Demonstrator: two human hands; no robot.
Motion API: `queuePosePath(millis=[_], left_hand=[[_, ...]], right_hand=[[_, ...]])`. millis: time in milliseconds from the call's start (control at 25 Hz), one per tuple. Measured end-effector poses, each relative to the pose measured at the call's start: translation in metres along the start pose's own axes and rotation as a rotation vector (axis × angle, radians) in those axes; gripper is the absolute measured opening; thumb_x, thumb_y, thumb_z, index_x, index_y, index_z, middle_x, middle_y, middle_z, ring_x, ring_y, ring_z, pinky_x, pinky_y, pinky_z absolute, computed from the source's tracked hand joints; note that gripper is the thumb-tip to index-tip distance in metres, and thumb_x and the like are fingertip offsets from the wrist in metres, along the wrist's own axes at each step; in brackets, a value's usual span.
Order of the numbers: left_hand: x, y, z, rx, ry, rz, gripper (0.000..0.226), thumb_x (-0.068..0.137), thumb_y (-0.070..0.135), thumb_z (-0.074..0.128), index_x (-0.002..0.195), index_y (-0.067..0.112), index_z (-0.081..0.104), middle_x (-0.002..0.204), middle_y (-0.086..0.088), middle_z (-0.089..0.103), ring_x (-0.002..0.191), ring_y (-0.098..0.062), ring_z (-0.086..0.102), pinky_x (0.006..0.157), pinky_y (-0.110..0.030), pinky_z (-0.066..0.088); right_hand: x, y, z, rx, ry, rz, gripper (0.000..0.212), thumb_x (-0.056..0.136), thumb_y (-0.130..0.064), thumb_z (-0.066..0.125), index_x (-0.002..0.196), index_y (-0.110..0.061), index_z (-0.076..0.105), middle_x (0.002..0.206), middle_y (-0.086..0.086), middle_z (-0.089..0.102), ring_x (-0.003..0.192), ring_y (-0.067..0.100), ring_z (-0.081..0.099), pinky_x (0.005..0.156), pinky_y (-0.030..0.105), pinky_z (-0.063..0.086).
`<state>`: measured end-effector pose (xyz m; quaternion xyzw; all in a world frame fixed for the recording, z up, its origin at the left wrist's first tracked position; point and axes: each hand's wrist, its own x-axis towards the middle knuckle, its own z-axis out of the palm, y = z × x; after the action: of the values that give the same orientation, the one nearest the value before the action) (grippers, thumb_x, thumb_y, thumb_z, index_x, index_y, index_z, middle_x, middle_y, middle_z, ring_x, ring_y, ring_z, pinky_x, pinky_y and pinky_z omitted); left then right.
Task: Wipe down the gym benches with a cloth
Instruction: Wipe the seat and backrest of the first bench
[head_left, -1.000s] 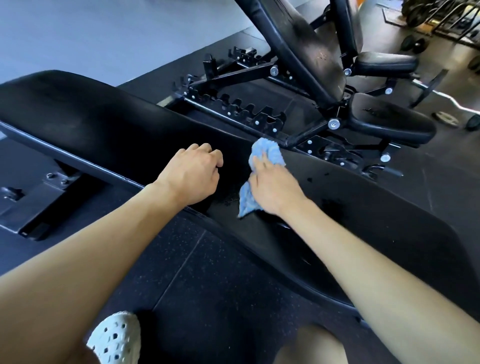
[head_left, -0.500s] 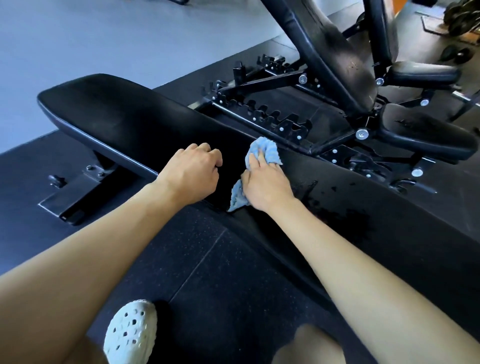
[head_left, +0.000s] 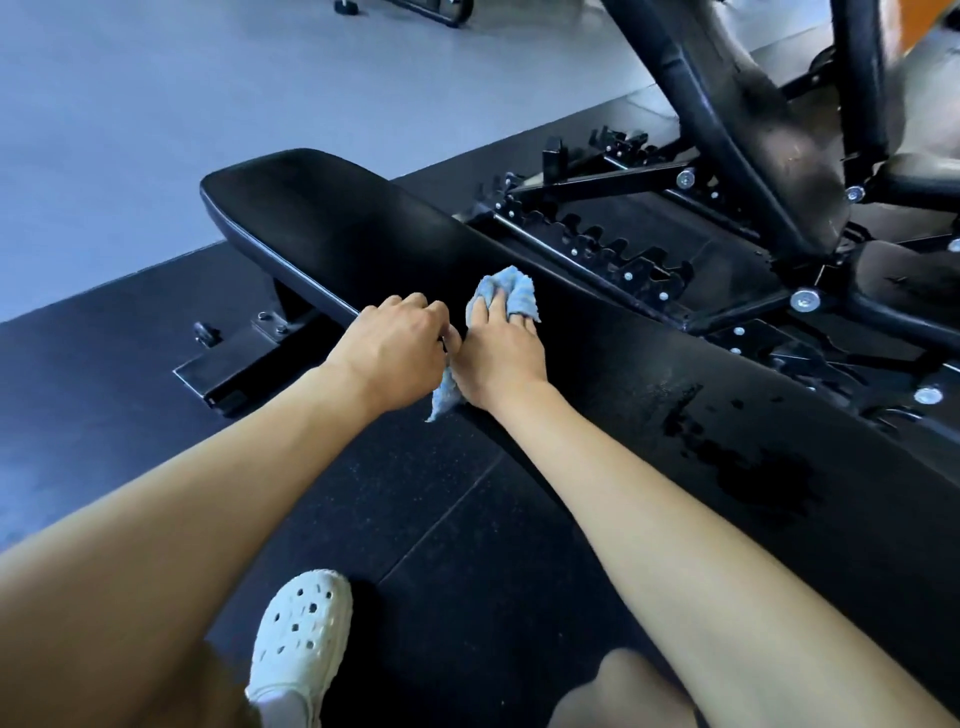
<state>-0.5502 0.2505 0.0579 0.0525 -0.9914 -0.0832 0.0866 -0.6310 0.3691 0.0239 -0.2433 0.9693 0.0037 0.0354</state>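
Note:
A long flat black bench (head_left: 332, 218) runs from upper left to lower right. My right hand (head_left: 501, 358) lies on its pad and holds a bunched light blue cloth (head_left: 519, 291). The cloth wraps up between the fingers, and a tail sticks out under the palm at the pad's near edge. My left hand (head_left: 392, 345) rests on the pad just left of it, fingers curled with nothing seen in them, its knuckles touching the right thumb. Wet streaks (head_left: 753, 467) shine on the pad to the right of my hands.
Behind the flat bench stands an adjustable incline bench (head_left: 743, 119) with a toothed black steel frame (head_left: 613, 254). The flat bench's steel foot (head_left: 234, 374) sticks out on the black rubber floor. My white clog (head_left: 301, 634) stands near the bottom. Grey floor (head_left: 156, 104) lies beyond.
My right hand has slid the cloth left along the pad until it meets my left hand. The view has swung, so the bench's left end now shows, with wet marks behind the cloth.

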Motion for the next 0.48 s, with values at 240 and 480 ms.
queuePosePath(millis=[240, 480], left_hand=[[0.006, -0.007, -0.006, 0.026, 0.019, -0.02, 0.029, 0.093, 0.023, 0.047, 0.117, 0.02, 0.062, 0.11, -0.005, 0.06, 0.102, -0.029, 0.056, 0.085, -0.042, 0.047], [-0.027, -0.017, -0.011, 0.019, -0.01, -0.099, 0.028, 0.096, 0.026, 0.044, 0.119, 0.02, 0.059, 0.111, -0.003, 0.059, 0.104, -0.028, 0.057, 0.084, -0.039, 0.045]], right_hand=[[-0.084, 0.039, 0.006, -0.335, 0.076, -0.294, 0.077, 0.105, -0.057, 0.02, 0.158, 0.0, 0.025, 0.164, 0.023, 0.024, 0.149, 0.035, 0.03, 0.121, 0.041, 0.028], [-0.015, -0.034, 0.012, -0.28, 0.051, -0.09, 0.084, 0.104, -0.061, 0.016, 0.157, 0.004, 0.014, 0.163, 0.032, 0.015, 0.149, 0.042, 0.028, 0.12, 0.045, 0.027]])
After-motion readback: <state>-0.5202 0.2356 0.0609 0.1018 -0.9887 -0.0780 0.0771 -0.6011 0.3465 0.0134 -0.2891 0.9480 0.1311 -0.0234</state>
